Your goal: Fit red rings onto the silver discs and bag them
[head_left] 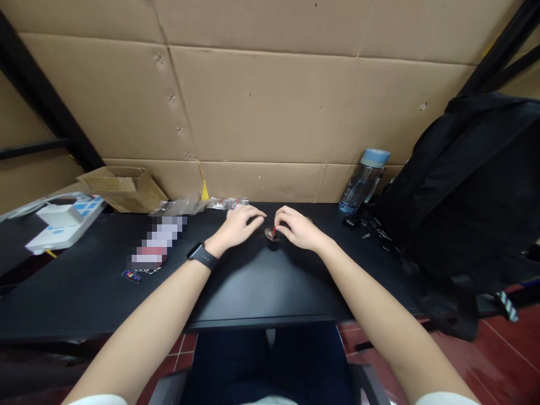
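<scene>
My right hand is closed in a pinch over the table, its thumb and index finger on the thin red stem of a small shiny disc. The disc is tilted and looks metallic; my fingers hide part of it, and I cannot tell whether it touches the table. To its left, my left hand is open, thumb and fingers apart, holding nothing and not touching the disc. A dark watch is on my left wrist. Just behind my right hand, a small brownish thing shows only in part.
Along the back of the black table lie clear plastic bags and an opened brown paper bag. A white power strip is at left. A blue-capped bottle, keys and a black backpack stand at right.
</scene>
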`<action>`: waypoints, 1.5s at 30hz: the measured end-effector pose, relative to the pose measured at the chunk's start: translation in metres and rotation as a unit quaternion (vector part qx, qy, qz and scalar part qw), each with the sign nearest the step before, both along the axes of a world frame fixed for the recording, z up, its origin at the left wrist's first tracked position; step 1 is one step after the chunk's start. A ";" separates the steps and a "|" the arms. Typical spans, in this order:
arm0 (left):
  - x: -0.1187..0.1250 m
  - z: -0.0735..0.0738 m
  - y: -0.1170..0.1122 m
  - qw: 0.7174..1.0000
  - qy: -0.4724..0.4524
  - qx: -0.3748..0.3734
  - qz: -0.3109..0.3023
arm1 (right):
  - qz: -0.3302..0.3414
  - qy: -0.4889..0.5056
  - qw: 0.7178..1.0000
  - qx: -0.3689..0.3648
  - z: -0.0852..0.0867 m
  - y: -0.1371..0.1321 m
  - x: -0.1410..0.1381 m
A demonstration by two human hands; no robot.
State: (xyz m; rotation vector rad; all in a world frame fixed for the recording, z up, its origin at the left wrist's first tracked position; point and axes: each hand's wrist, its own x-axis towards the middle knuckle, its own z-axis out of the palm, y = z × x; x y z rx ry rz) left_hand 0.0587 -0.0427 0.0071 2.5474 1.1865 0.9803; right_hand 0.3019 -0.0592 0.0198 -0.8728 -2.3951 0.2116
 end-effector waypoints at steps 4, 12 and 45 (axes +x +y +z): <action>-0.036 0.000 0.021 0.992 0.042 0.051 0.106 | 0.008 -0.048 0.999 -0.014 -0.005 0.004 0.003; -0.074 -0.010 0.039 0.990 0.117 -0.078 -0.006 | -0.069 -0.052 0.996 -0.026 -0.016 0.027 0.033; -0.017 -0.004 0.013 0.998 0.043 -0.029 -0.029 | -0.220 -0.095 0.965 -0.105 -0.031 0.057 0.082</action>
